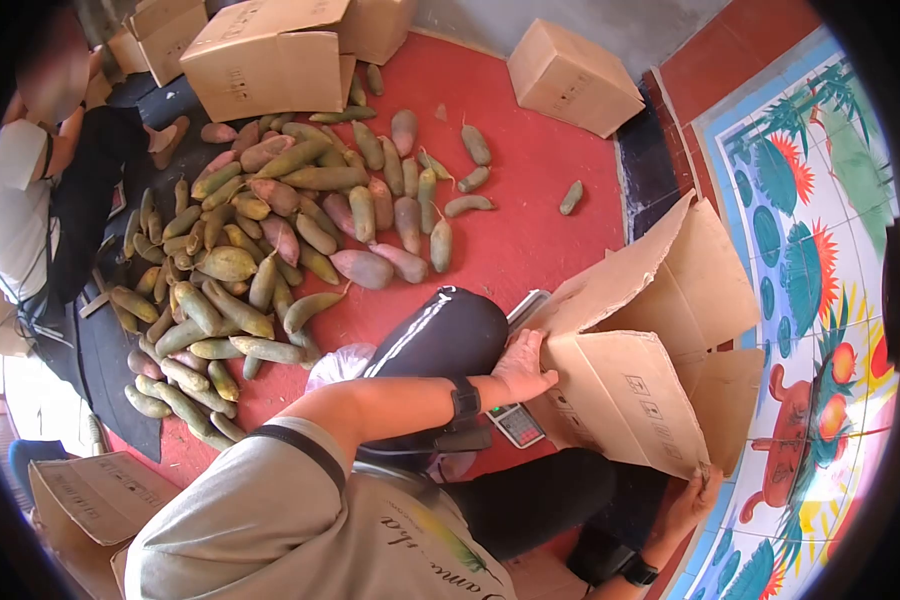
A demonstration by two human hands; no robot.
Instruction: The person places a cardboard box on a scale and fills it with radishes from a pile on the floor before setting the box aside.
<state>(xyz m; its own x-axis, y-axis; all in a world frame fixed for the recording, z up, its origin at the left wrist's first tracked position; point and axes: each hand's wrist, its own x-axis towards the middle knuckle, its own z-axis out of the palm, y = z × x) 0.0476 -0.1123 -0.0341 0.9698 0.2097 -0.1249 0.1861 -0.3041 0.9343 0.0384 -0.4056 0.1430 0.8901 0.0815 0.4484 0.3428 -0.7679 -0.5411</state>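
An opened cardboard box [625, 385] stands in front of me with its flaps raised and spread, and printed marks on its near side. My left hand [523, 368] grips the box at its left corner, fingers pressed against the cardboard. On the opposite side my right hand [692, 498] is closed on the lower edge of a flap, with the fingertips curled over it. A digital scale [517, 425] with a lit display and keypad shows beside the box, just below my left wrist; the box hides part of it.
A large heap of green and reddish root vegetables [225, 265] covers the red floor [530, 240] to the left. Another person [40, 200] sits beyond it. Cardboard boxes stand at the back [260, 65], by the wall [575, 80] and lower left [95, 500]. A painted tile wall [800, 300] borders the right.
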